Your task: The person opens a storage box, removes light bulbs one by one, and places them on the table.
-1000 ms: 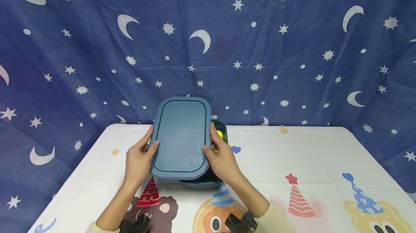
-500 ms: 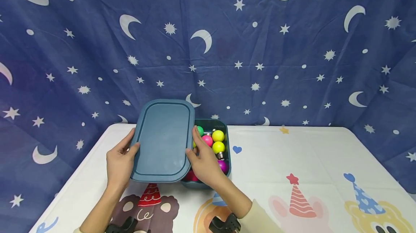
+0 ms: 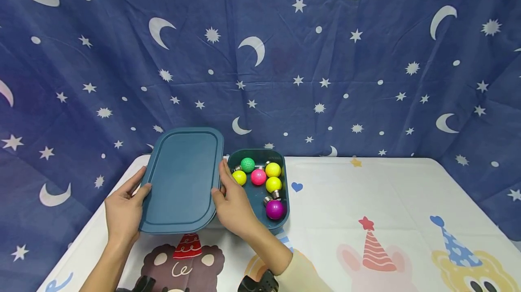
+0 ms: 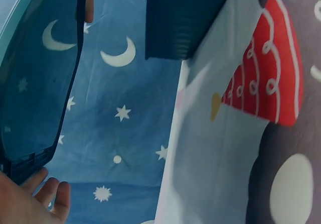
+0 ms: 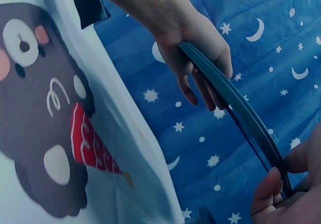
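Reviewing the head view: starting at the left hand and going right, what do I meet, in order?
Left hand, blue rectangular plastic lid, right hand, open dark-blue rectangular plastic box, small blue heart print, pink striped conical party-hat print, blue conical party-hat print.

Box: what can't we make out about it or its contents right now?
- Head view: the near-left inside of the box; the right hand covers it, so a total count of bulbs isn't possible.
- Left wrist view: the box's upper part, cut off by the top edge; its wall hides the bulbs.
- Right wrist view: a dark curved piece, cut off by the bottom edge; too little shows to identify it.
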Motion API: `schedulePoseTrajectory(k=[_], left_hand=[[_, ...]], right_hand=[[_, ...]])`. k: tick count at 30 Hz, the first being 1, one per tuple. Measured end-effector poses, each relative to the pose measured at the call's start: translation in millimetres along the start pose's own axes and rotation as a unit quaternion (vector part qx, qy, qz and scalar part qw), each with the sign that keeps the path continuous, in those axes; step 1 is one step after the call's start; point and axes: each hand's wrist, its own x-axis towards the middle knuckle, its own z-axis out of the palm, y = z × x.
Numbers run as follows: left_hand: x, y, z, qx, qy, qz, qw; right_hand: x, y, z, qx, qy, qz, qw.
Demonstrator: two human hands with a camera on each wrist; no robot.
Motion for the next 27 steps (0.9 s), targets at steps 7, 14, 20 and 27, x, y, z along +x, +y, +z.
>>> schedulePoseTrajectory(k=[7, 14, 20, 27], left_hand=[[9.3, -3.5, -9.3, -0.060, 0.000, -0.032, 0.9977], [19.1, -10.5, -20.7, -0.044, -0.013, -0.059, 0.9972], [25.5, -23.0, -28.2, -0.050, -0.013, -0.047, 0.9976], [34.5, -39.5, -36.2, -0.038, -0.018, -0.051, 0.9978]], right_hand=[[3.0, -2, 12, 0.015, 0.007, 0.022, 0.9996], [5.5, -1, 28, 0.028, 0.019, 0.040, 0.9986], [5.0, 1, 42, 0.030, 0.017, 0.044, 0.9984], [0.4, 5, 54, 0.037, 0.000, 0.056, 0.9977]])
